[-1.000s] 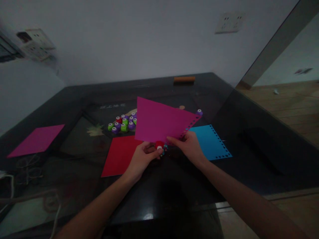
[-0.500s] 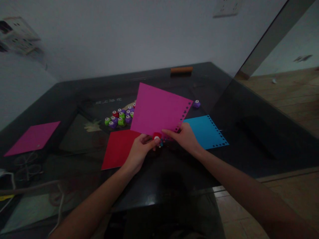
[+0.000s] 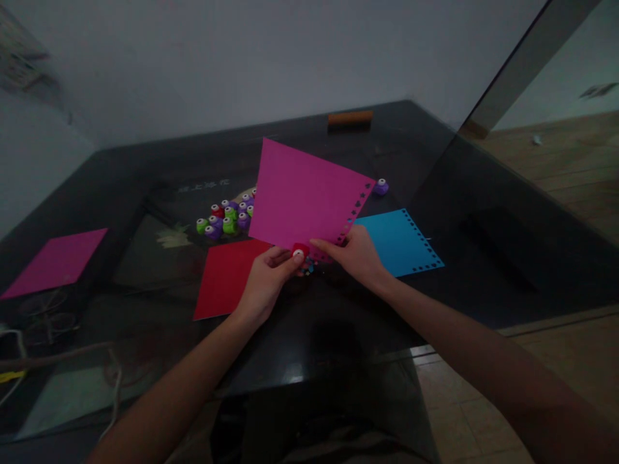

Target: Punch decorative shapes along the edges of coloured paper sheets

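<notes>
A magenta sheet (image 3: 304, 196) is held up at a tilt, with small shapes punched along its right edge. My right hand (image 3: 355, 254) pinches its lower right part between thumb and fingers. At the sheet's lower edge, my left hand (image 3: 271, 277) is closed on a small red punch (image 3: 300, 250), its thumb on the white top. Tiny coloured paper bits (image 3: 308, 265) show just below the punch. Behind my left hand lies a red sheet (image 3: 225, 277). A blue sheet (image 3: 394, 241) with punched holes along two edges lies beyond my right hand.
Several purple, green and red punches (image 3: 229, 216) stand left of the held sheet, and one purple punch (image 3: 382, 187) to its right. Another magenta sheet (image 3: 58, 261) and glasses (image 3: 48, 319) lie far left. A brown roll (image 3: 350, 118) is at the back.
The whole scene sits slightly higher in the view as the camera has tilted. Both hands keep their holds on the sheet and the red punch, and more paper bits show below the punch.
</notes>
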`<action>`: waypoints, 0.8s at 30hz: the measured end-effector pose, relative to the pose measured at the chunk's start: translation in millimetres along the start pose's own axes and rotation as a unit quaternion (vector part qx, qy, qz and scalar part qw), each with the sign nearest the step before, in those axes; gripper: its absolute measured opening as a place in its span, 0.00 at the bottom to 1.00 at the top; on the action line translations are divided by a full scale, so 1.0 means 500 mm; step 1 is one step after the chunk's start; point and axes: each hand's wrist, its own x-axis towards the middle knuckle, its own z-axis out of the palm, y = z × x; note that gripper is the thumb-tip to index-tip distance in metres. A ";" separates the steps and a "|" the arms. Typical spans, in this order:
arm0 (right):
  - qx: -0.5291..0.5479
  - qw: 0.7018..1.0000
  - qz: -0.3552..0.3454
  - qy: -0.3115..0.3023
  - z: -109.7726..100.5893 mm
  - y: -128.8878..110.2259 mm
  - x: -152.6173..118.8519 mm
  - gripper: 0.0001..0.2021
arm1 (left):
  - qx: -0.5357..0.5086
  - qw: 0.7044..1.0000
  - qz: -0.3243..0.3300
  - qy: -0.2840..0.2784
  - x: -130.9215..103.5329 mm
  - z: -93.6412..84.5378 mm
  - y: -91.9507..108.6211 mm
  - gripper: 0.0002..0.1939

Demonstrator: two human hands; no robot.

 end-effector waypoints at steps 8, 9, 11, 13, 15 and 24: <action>0.018 1.000 0.015 0.011 0.005 0.004 0.000 0.08 | -0.009 1.000 0.009 0.004 0.000 -0.002 0.001 0.11; 0.016 1.000 0.015 0.011 0.005 0.005 0.000 0.08 | -0.006 1.000 0.009 0.007 0.000 -0.002 0.001 0.11; 0.012 1.000 0.013 0.011 0.004 0.004 0.000 0.08 | 0.001 1.000 0.010 0.012 0.000 -0.001 0.001 0.12; 0.017 1.000 0.010 0.008 0.004 0.004 0.000 0.08 | 0.006 1.000 0.010 0.012 0.001 -0.001 0.001 0.12; 0.023 1.000 0.008 0.007 0.004 0.003 -0.002 0.08 | 0.002 1.000 0.011 0.009 0.001 0.000 0.001 0.12; 0.046 0.999 0.011 0.016 0.008 0.005 -0.002 0.07 | -0.026 1.000 0.012 0.000 0.000 0.001 0.001 0.10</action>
